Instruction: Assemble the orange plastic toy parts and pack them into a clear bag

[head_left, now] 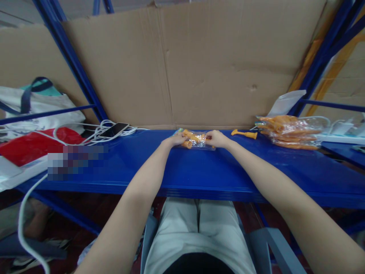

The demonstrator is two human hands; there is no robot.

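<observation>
A small clear plastic bag with orange plastic pieces inside [195, 139] lies on the blue shelf [199, 171] near the cardboard back wall. My left hand [176, 140] is closed on the bag's left end. My right hand [216, 139] is closed on its right end. Both arms stretch forward over the shelf. One loose orange piece [244, 133] lies just right of my right hand.
A pile of filled clear bags with orange pieces [288, 131] sits at the right. A phone [114, 130] with white cables lies at the left, beside a red bag [34, 144] and a white tote bag [37, 106]. Cardboard [199, 64] backs the shelf.
</observation>
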